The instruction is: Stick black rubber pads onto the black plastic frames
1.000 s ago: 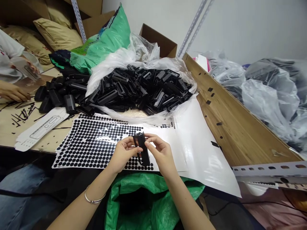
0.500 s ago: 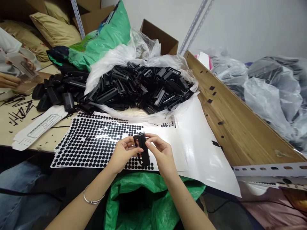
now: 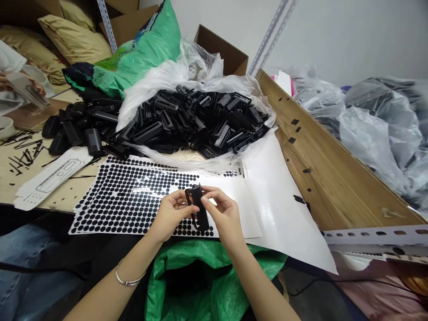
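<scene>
The fingers point(image 3: 192, 209) of the left hand point(image 3: 167, 218) pinched the slim left side of a black case point(image 3: 202, 215), thumb on the near face and the other fingertips curled behind. The right hand point(image 3: 227, 218) pinched its upper right edge between thumb and bent forefinger. The black case stood almost lengthwise in the view, between the two hands and in front of the near edge of the dotted sheets point(image 3: 117, 203); whether it touched them could not be told. Its long axis ran from the top, tipped a little left, to a lower end pointing toward the wearer and slightly right. It was hard, dull plastic: a solid oblong block on the right, a thin open frame on the left.

A smooth metal bracelet point(image 3: 127, 282) circled the left wrist. Below the hands gaped a sack point(image 3: 227, 292) of crinkled green plastic. The sheets carried rows of round black dots on shiny white backing, beside a glossy, curling white sheet point(image 3: 287, 218). Beyond, a heap of black cases point(image 3: 194, 120) filled a thin, rumpled plastic bag point(image 3: 143, 84). To the left, printed white cards point(image 3: 55, 178) lay fanned on the pale wooden worktop point(image 3: 75, 191); to the right slanted a wood-grained board point(image 3: 327, 187).
</scene>
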Available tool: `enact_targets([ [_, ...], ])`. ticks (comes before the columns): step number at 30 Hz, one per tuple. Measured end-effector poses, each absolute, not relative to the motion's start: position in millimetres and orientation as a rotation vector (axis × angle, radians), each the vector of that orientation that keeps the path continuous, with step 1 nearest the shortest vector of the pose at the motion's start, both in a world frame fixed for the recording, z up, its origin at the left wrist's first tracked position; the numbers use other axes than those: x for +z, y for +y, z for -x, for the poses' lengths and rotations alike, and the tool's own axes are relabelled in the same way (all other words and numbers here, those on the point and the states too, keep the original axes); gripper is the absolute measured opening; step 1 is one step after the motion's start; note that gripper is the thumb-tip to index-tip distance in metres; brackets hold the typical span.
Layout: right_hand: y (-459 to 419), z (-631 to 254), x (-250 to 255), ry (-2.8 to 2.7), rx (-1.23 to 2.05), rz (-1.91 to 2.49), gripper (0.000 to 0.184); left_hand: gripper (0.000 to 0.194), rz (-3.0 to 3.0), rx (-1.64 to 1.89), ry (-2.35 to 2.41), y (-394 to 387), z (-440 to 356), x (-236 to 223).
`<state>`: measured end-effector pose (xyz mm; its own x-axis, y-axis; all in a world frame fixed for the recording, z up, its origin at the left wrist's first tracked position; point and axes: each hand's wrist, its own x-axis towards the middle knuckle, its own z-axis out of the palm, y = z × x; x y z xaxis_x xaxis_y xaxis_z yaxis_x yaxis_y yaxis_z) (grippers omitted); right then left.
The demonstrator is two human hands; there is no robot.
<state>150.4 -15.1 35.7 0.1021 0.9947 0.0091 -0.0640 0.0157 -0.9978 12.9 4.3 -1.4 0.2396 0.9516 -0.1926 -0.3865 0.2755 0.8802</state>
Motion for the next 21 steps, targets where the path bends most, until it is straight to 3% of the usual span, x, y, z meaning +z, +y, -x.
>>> enact_targets([
  [21,-19.7,-156.0,33.6,-1.219,1.042,1.190,0.019,0.031,-0.838,1.144,0.879,-4.5,-24.4,-5.2],
])
